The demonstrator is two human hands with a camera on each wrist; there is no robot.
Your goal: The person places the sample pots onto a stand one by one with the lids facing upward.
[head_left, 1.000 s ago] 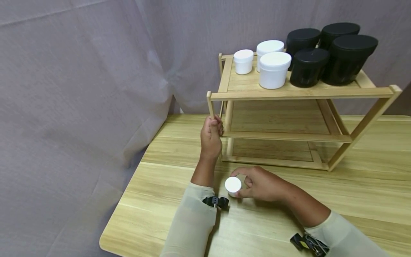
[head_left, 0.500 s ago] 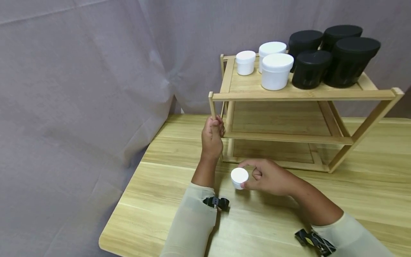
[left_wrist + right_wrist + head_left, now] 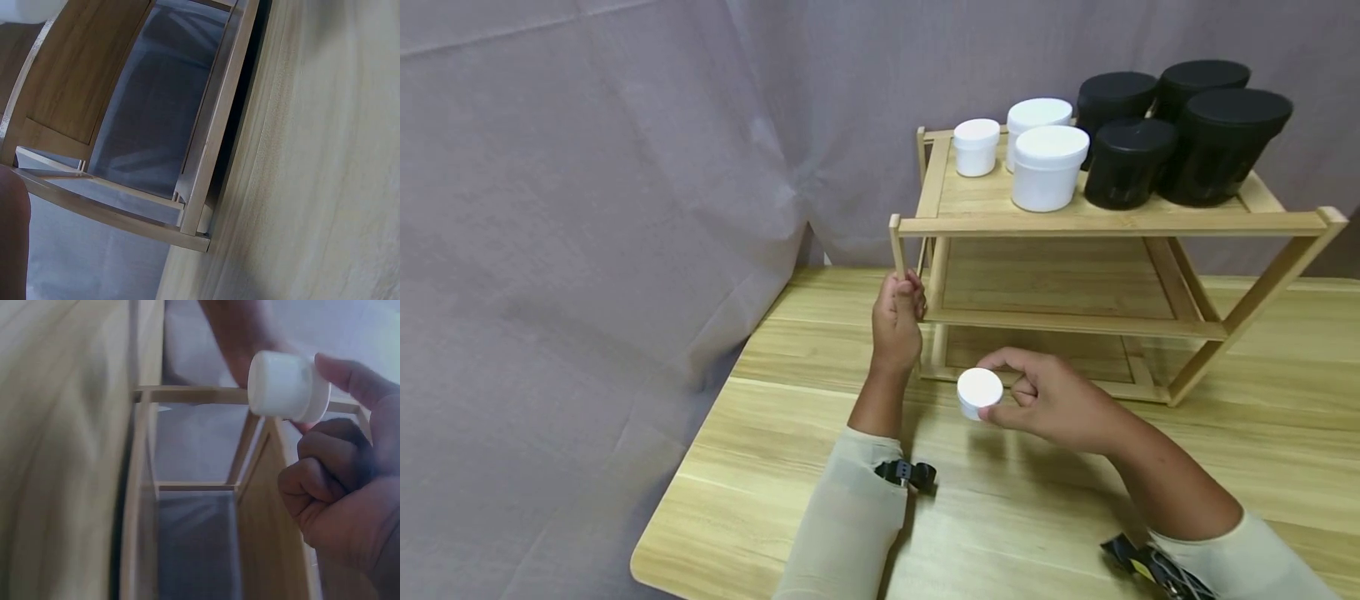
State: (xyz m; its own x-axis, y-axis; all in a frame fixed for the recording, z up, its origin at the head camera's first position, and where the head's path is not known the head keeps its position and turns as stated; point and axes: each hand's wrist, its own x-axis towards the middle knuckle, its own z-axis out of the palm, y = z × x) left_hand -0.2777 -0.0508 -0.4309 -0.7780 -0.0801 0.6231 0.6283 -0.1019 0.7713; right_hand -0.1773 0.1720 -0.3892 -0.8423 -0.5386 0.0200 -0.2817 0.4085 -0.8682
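Note:
My left hand (image 3: 898, 329) grips the front left post of a three-tier bamboo shelf rack (image 3: 1060, 319). In the left wrist view only a bit of that hand shows at the left edge. Between thumb and index finger, my right hand (image 3: 1052, 396) pinches a small white lidded jar (image 3: 980, 392), held above the table in front of the rack's bottom tier. The right wrist view shows the jar (image 3: 284, 384) on its side in that picture, with the other fingers curled beneath. Both lower tiers of the rack hold nothing that shows.
On the top tier stand a small white jar (image 3: 976, 148), two larger white jars (image 3: 1045, 179) and several black jars (image 3: 1127, 167). The wooden table (image 3: 760, 467) ends at the left, beside a grey cloth (image 3: 587, 292). Straps with small devices (image 3: 906, 473) sit on both wrists.
My right hand has lifted the white jar off the table and carried it right and toward the rack. The left hand keeps its grip on the post; the view shifts slightly.

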